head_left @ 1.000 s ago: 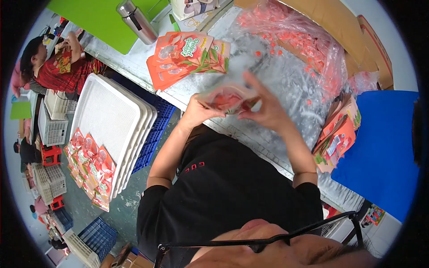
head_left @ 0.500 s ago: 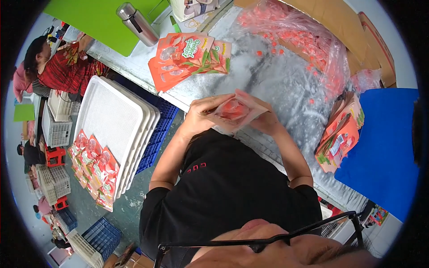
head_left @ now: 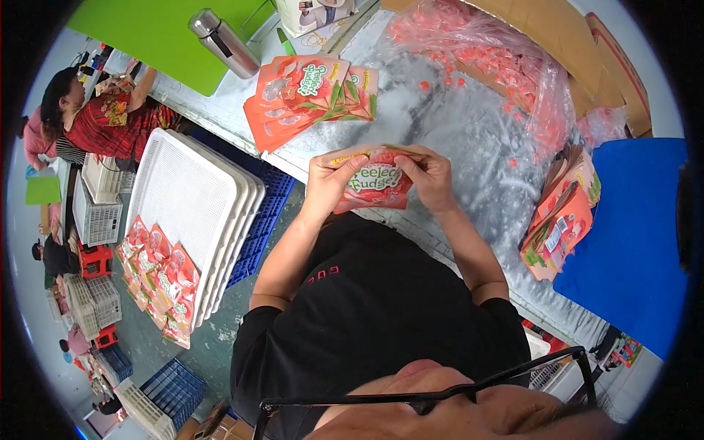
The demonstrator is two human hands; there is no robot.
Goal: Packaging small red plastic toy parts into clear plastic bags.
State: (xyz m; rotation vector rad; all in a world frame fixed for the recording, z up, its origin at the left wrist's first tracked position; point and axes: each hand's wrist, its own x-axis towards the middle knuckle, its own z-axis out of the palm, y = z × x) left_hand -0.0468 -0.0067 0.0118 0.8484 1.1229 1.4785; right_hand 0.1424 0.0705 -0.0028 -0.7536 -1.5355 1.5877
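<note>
Close to my chest, at the table's edge, I hold a red and pink printed pouch (head_left: 375,185) by its upper edge. My left hand (head_left: 328,180) pinches one top corner, thumb on the printed face. The other top corner is between the thumb and fingers of my right hand (head_left: 431,180). The pouch's printed front faces me, and its inside is hidden. Beyond my left hand, a fanned stack of flat pouches (head_left: 293,95) lies on the table. To the right sits another stack of pouches (head_left: 559,216), partly standing on edge.
A clear plastic bag (head_left: 528,81) of small red wrapped pieces spills at the far right by a cardboard box (head_left: 572,44). A steel flask (head_left: 224,44) stands at the far left. Stacked white trays (head_left: 194,183) hold several pouches at left. A blue board (head_left: 623,227) lies right; co-workers sit left.
The pouch was held open with its mouth toward me and red pieces showing inside. Now it is tilted upright, front toward me, with both hands pinching its top edge.
</note>
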